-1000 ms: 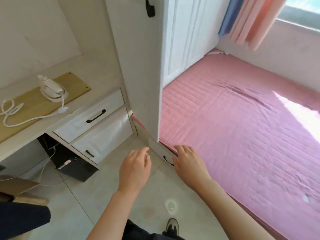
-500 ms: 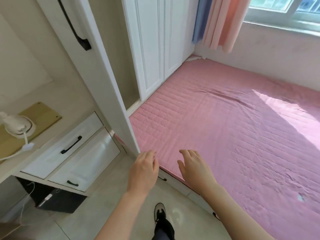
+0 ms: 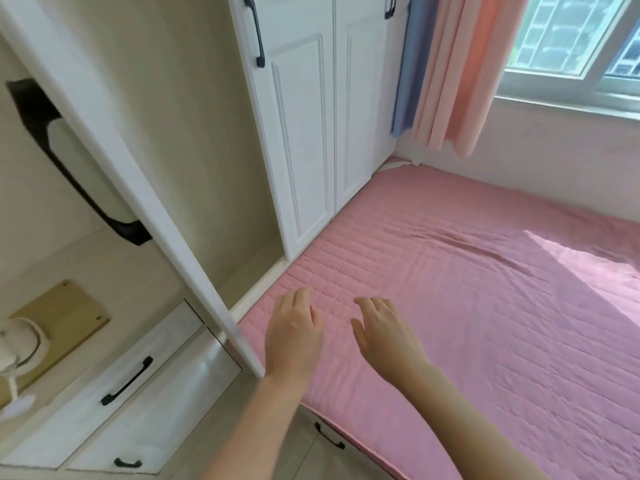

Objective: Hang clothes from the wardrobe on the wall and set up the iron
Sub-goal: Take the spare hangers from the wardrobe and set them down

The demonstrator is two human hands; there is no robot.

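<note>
The white wardrobe door with a black handle stands swung open at the left, showing a bare beige inside; no clothes are visible in it. My left hand and my right hand hover with relaxed fingers over the near corner of the pink bed, holding nothing. The small white iron sits on a wooden board at the far left edge, its white cord trailing down.
Two shut white wardrobe doors stand beyond the open one. A pink quilted bed fills the right. White drawers with black handles sit under the desk. Blue and peach curtains hang by the window.
The view has lifted and swung right toward the wardrobe. The open door's edge now sits left of my hands, and both hands have moved from above the floor to above the bed corner.
</note>
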